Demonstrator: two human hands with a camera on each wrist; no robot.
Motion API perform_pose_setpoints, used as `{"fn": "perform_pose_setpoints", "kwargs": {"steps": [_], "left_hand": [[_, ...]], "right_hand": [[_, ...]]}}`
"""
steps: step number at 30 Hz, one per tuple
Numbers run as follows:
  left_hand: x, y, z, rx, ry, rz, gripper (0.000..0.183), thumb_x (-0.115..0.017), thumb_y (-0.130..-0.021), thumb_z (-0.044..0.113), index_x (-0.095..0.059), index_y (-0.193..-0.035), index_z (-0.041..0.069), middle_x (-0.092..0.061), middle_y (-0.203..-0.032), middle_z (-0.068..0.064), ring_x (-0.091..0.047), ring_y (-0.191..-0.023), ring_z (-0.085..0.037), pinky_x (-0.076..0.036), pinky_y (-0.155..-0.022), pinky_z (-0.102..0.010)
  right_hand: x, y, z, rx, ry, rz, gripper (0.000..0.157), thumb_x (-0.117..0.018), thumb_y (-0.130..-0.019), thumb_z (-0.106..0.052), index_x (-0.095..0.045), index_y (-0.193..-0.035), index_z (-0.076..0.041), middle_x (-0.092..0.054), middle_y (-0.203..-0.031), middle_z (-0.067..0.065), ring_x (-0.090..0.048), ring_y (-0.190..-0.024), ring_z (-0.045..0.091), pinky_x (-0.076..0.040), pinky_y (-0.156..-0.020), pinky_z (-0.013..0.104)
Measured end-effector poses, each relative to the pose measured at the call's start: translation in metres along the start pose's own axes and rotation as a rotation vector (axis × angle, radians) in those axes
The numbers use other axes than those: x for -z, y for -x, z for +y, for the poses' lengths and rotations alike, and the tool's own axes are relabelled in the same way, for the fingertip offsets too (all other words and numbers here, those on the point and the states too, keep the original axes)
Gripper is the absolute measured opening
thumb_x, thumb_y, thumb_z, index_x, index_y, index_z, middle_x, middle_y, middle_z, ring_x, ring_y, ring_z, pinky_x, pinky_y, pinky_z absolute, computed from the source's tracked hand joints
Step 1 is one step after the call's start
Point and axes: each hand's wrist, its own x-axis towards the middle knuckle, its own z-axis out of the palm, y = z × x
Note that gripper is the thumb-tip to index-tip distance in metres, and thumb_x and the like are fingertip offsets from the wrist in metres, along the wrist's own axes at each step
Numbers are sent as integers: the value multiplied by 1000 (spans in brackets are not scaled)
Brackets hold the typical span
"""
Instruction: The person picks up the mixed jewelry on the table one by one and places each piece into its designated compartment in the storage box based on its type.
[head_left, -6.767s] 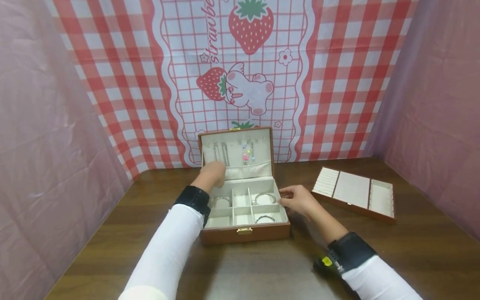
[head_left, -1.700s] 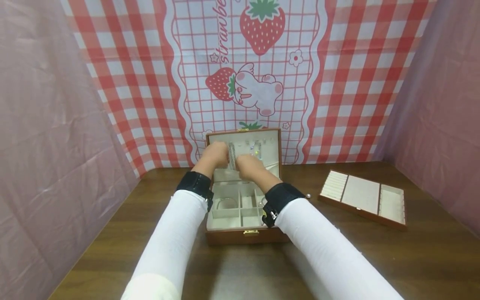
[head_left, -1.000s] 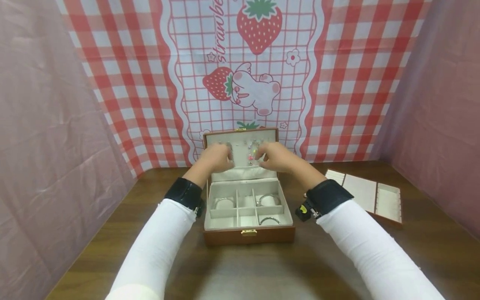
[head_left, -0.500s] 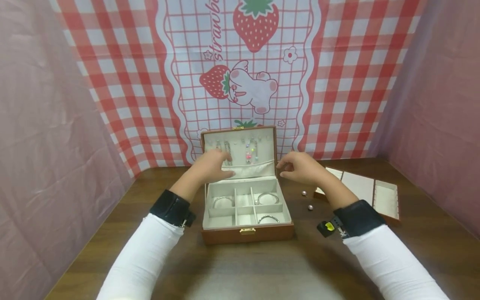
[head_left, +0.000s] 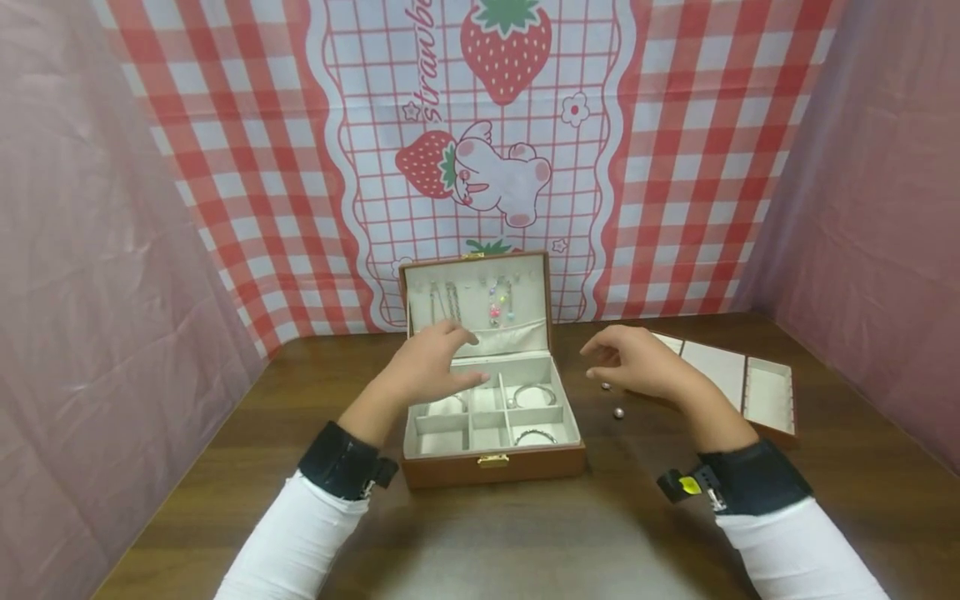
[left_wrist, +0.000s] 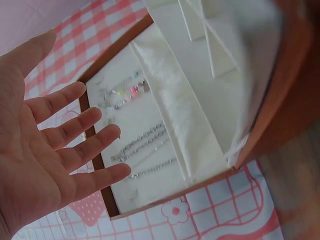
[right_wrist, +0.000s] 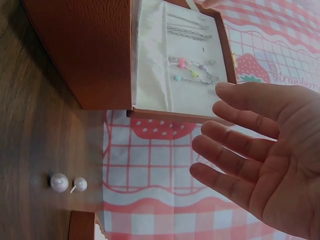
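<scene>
Checked backdrop [head_left: 675, 150] (strawberry-printed), pink curtains [head_left: 97, 250], wooden table [head_left: 510, 542]

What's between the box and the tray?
In the head view, two pearls lie on the table between the box and the tray; the right hand hides the tray's left end. The right wrist view also shows both pearls.

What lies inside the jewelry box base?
A back-right bangle, a front-right bangle and part of a back-left bangle show. The left hand covers some space there; whatever lies beneath cannot be seen.

soft light, glare on tbl [head_left: 495, 533], blurry l wrist view
</scene>
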Motion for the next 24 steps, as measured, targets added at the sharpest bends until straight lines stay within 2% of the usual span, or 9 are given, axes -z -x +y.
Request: {"fn": "perform_pose_setpoints", "kwargs": {"steps": [9,17,24], "left_hand": [[-11,12,22,-34,47,30,56,-71,-86,47,-61,-127,10,-57,-125,-8,-54,-116,-25,-45,-98,-42],[-26,6,48,-144,86,24,57,-71,-85,48,-61,-126,10,-58,-124,-7,-54,-117,-24,-44,-100,-38],[-38,3,60,-171,108,22,55,-72,-85,47,-62,-124,11,-58,-124,-6,-55,-116,-20,-45,-98,-35]], "right_hand": [[0,16,3,-4,4,-17,28,-77,-82,-9,-68,-106,2,-69,-96,8,-67,-88,28,-55,-77,46],[-5,24,16,-39,-10,-31,23,-76,-81,-8,-70,-102,1,-71,-88,6,-67,-80,20,-55,-68,36],[-7,26,26,-27,-6,-26,20,-77,-79,-6,-70,-97,2,-72,-86,8,-68,-79,19,-54,-68,35]]}}
